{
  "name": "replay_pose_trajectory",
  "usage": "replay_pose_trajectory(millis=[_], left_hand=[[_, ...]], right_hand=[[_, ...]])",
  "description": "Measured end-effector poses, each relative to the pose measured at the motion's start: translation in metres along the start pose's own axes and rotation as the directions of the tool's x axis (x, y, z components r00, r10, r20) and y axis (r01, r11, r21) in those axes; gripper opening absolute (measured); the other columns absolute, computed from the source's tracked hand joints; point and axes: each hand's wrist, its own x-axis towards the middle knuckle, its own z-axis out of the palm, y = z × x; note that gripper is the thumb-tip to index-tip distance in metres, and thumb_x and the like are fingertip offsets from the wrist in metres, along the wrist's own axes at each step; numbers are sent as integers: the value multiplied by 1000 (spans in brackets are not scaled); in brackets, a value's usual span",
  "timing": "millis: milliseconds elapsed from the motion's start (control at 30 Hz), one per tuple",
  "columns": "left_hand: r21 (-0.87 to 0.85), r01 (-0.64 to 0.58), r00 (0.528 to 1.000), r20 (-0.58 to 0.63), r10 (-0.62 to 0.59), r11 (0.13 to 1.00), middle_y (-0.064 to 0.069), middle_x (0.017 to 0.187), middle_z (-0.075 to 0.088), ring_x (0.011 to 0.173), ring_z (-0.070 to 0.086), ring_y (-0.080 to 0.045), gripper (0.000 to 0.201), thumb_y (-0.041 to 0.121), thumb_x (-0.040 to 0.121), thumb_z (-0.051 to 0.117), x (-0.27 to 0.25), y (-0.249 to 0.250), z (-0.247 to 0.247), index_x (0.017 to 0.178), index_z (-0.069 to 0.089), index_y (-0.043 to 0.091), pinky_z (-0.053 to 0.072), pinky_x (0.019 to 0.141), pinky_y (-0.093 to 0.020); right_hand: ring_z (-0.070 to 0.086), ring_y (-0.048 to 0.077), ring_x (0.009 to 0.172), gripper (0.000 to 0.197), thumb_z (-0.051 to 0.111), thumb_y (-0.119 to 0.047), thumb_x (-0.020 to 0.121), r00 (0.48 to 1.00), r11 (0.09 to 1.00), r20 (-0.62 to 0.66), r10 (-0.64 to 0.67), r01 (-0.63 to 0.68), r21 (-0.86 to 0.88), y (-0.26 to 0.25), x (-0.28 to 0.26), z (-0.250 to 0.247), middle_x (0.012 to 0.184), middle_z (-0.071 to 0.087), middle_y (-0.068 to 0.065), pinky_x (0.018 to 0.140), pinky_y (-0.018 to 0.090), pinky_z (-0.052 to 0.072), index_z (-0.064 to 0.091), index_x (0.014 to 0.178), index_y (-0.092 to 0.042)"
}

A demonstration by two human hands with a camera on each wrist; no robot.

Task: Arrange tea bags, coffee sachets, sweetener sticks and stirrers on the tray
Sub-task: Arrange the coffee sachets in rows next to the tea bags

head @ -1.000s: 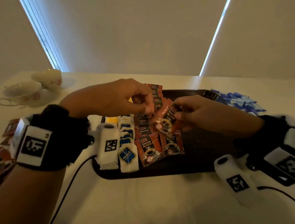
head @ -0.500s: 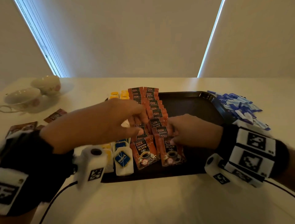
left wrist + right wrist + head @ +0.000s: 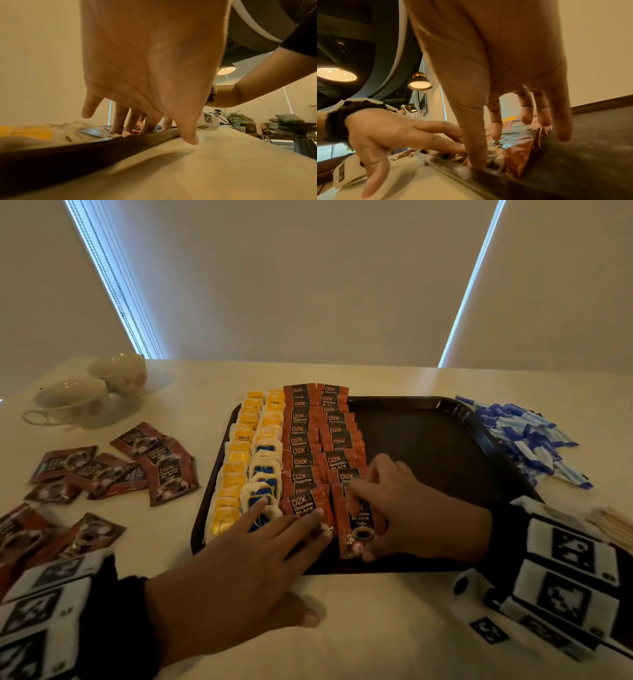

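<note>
Now that the lifted coffee sachet [image 3: 358, 518] is lying on the tray [image 3: 428, 440], the right hand [image 3: 407, 508] is pinching it flat. The left hand [image 3: 239, 570], grip open and holding nothing, is pressing the neighbouring row; the coffee rows are nearing done.

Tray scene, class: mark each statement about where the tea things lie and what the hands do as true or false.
1. Coffee sachets fill two rows on the tray. True.
2. The blue sticks lie on the tray. False: on the table beside it.
3. The cups stand on the tray. False: on the table, far left.
4. The left hand lies flat, fingers straight. True.
5. The right hand touches the nearest sachet. True.
</note>
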Motion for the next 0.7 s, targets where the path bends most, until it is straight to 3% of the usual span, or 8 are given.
replay_pose_trajectory(millis=[67, 133, 200, 233, 267, 433, 700], left_hand=[[30, 9, 1000, 27, -10, 1000, -3, 130, 60, 109, 64, -17, 74, 73, 87, 21, -1, -4, 0, 129, 57, 23, 47, 88, -48], [39, -20, 1000, 5, 20, 999, 1, 137, 54, 117, 59, -16, 72, 74, 87, 21, -3, -4, -11, 134, 50, 27, 39, 96, -48], [24, -55, 998, 12, 55, 998, 5, 157, 19, 142, 26, -17, 76, 75, 86, 17, 1, -5, -14, 148, 19, 32, 8, 110, -47], [38, -68, 997, -31, 69, 997, 8, 159, 1, 146, 8, -16, 77, 74, 85, 15, 4, -6, -11, 150, 4, 34, -7, 109, -43], [27, -54, 998, -23, 55, 998, 9, 159, -6, 147, 0, -15, 77, 73, 85, 15, 5, -7, -10, 149, -3, 35, -14, 107, -40], [30, -54, 998, 38, 53, 998, 8, 159, -4, 146, 2, -12, 78, 73, 84, 13, 12, -11, -17, 149, 2, 31, -10, 113, -41], [-18, -37, 993, 107, 39, 999, 10, 159, -4, 146, 2, -10, 80, 74, 83, 15, 16, -16, -26, 149, 2, 31, -4, 116, -48]], right_hand=[[17, 23, 134, 56, 73, -40, 75, 1000, 999, 12, -22, 22, 34, 1, 0, 1, 143, 17, 0, 102, 28, 32, 44, 119, -22], [6, 21, 143, 51, 70, -37, 80, 998, 996, 47, -49, 45, 71, 1, 1, 2, 155, 8, 0, 110, 28, 23, 44, 120, -18], [7, 18, 145, 45, 68, -33, 83, 995, 992, 80, -61, 52, 114, 1, 2, 3, 157, 7, 1, 110, 25, 21, 44, 117, -16], [7, 18, 145, 42, 67, -32, 84, 994, 990, 93, -58, 45, 132, 2, 3, 3, 158, 6, 2, 111, 26, 22, 43, 115, -16], [6, 19, 145, 42, 66, -32, 85, 993, 989, 104, -51, 36, 143, 2, 4, 3, 158, 4, 3, 111, 27, 21, 42, 115, -16], [0, 21, 145, 50, 63, -32, 87, 989, 994, 144, -17, 1, 106, 4, 12, 0, 158, -1, 6, 115, 32, 18, 36, 124, -12], [1, 20, 145, 42, 63, -34, 86, 989, 993, 148, -6, -12, 116, 0, 16, -3, 158, 0, 5, 113, 30, 18, 39, 117, -16]])
